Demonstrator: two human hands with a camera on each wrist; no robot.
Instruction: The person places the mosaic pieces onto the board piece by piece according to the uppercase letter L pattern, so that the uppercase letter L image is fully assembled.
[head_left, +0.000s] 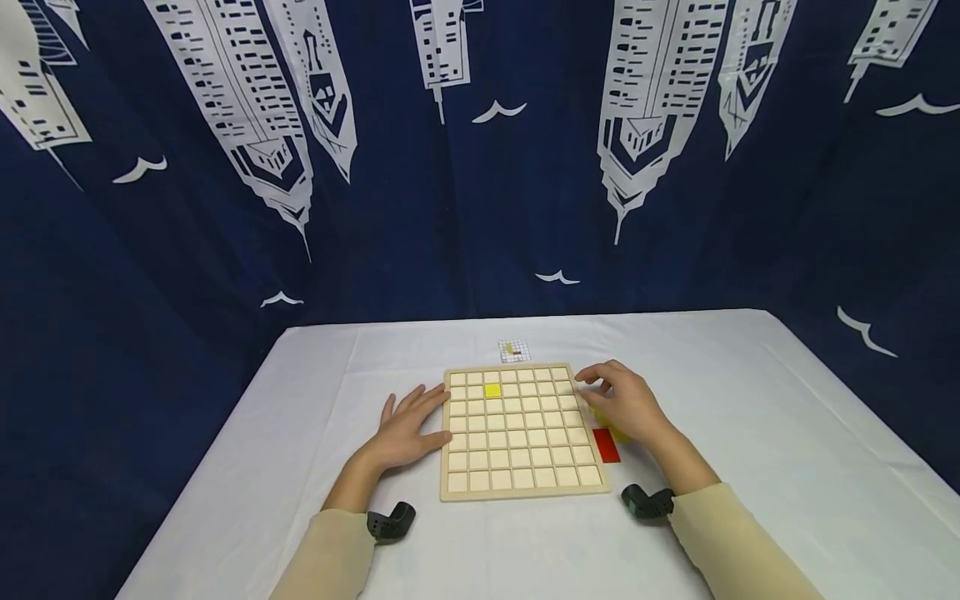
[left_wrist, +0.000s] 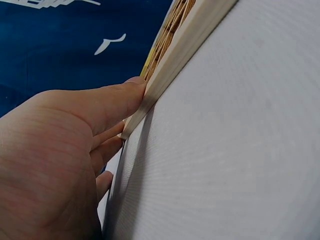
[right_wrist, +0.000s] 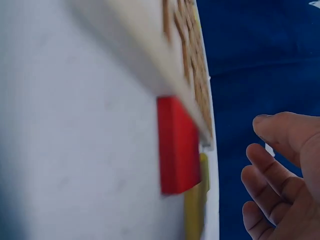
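A wooden grid board (head_left: 517,439) lies flat on the table, with one yellow square (head_left: 492,391) in a cell of its second row. My left hand (head_left: 401,437) has its fingers spread, and its thumb and fingertips touch the board's left edge. Over the board's right side is my right hand (head_left: 626,404), fingers loosely bent; the right wrist view shows nothing between thumb and fingers. Below it, partly hidden, are yellow pieces (head_left: 619,435). A red block (right_wrist: 177,147) lies against the board's right edge, touching or nearly touching it.
A small printed card (head_left: 514,351) with a grid and coloured marks lies just behind the board. White cloth (head_left: 360,367) covers the table. A dark blue curtain (head_left: 465,217) with white building prints hangs behind the table.
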